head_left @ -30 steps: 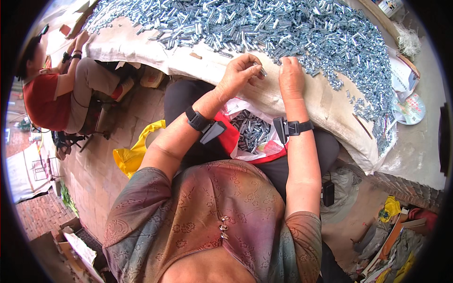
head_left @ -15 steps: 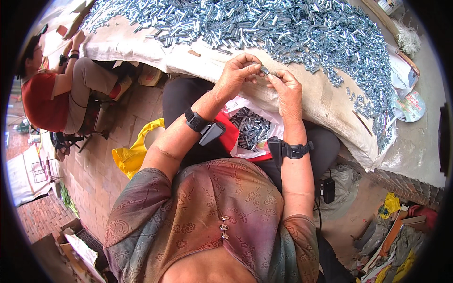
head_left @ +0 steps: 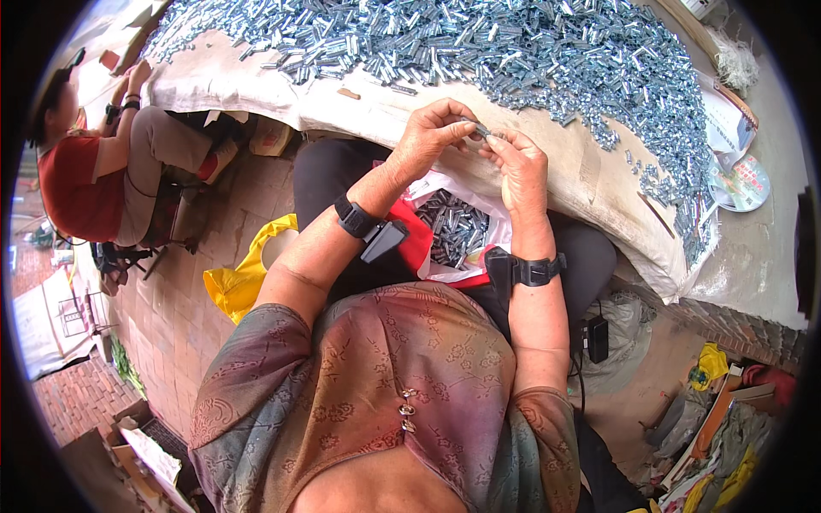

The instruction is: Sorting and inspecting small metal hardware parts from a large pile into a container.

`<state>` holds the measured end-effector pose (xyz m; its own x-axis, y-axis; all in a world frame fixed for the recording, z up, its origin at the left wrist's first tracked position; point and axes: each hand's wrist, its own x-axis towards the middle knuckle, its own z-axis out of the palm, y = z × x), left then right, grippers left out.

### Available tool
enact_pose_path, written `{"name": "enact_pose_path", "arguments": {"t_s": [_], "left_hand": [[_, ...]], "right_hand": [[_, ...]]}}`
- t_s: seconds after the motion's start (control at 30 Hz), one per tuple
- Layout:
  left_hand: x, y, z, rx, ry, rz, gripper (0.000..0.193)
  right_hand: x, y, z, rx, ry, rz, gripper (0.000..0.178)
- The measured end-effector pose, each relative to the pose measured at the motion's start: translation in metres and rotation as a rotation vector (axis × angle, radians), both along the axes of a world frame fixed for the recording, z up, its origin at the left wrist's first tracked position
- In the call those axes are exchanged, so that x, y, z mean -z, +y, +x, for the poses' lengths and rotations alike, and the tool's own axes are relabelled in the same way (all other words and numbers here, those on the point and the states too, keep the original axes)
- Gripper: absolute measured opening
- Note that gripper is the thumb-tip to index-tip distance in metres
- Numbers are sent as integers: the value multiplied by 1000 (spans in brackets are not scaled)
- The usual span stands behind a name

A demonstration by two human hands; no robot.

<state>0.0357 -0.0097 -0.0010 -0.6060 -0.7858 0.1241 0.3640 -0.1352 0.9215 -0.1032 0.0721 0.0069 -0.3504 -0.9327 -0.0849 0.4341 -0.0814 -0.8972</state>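
Upper centre of frame: left hand [head_left: 432,137] and right hand [head_left: 516,167] meet fingertip to fingertip, both pinched on one small metal part [head_left: 481,131]. Its long axis runs roughly left to right between the grips. Left thumb covers one end; shape unclear. Bag of parts [head_left: 457,227] lies just below; big pile [head_left: 479,43] above. Second person at upper left.

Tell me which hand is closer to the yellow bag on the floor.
Left. The left hand is raised over the lap, on the same side as the yellow bag lying below it. The right hand is beside it, farther from the bag.
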Motion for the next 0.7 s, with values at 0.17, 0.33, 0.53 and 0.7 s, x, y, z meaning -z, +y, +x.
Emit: {"name": "enact_pose_path", "arguments": {"t_s": [0.17, 0.33, 0.53, 0.7], "left_hand": [[0, 6, -4, -1, 54, 120, 11], [2, 6, -7, -6, 50, 150, 11], [-3, 9, 9, 118, -67, 65, 10], [-16, 9, 11, 265, -483, -568, 10]], "right_hand": [[2, 3, 4, 121, 256, -52, 8], [8, 5, -3, 150, 551, -72, 8], [-13, 15, -30, -154, 699, 81, 10], [-11, -7, -50, 171, 1153, 58, 16]]}}
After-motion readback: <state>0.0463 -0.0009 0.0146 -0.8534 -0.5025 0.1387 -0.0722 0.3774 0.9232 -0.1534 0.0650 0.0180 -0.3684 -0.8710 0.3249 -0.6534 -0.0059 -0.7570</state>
